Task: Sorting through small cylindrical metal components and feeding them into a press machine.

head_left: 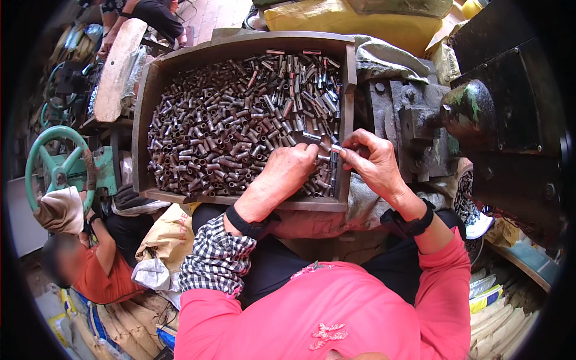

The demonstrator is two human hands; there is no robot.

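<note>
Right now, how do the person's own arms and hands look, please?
The left hand and right hand are bare, each with a black strap at the wrist. A black-and-white checked sleeve is on the left forearm; pink sleeves show on both arms.

Toward the top of our view we see a paved, pinkish floor, washed pale by bright light. Beside it lies a large yellow sack. On our left are a green wheel and a long, worn wooden board. A dark, bulky machine fills our right, and below it we find a low shelf with a bluish top. Pale bags crowd both lower corners.
</note>
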